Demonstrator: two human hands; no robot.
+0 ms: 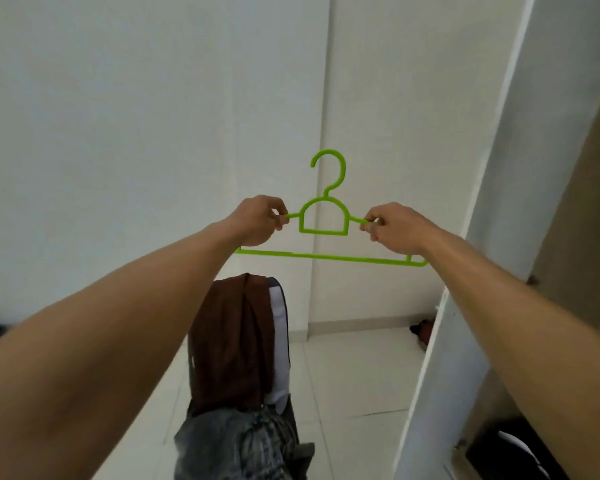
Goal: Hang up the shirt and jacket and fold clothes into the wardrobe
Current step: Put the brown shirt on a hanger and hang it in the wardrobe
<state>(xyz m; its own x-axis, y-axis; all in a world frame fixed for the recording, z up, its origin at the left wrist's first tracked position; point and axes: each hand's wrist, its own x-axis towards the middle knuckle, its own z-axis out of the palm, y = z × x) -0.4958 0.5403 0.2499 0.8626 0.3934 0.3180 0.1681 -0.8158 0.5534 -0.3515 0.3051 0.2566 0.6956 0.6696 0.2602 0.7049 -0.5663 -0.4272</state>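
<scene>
Centre frame, my left grip [258, 220] and right grip [395, 228] each pinch a shoulder arm of the bright green plastic hanger [326, 257], hook up, likely light, stiff, slightly bendy, best held near the neck; soft brown cloth garment [229, 341] drapes lower centre.

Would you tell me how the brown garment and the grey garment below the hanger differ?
The brown garment is plain and dark; the grey garment looks faded and mottled. The brown garment lies farther off, the grey garment nearer, cut by the bottom edge. Both are rumpled cloth below the green hanger.
</scene>
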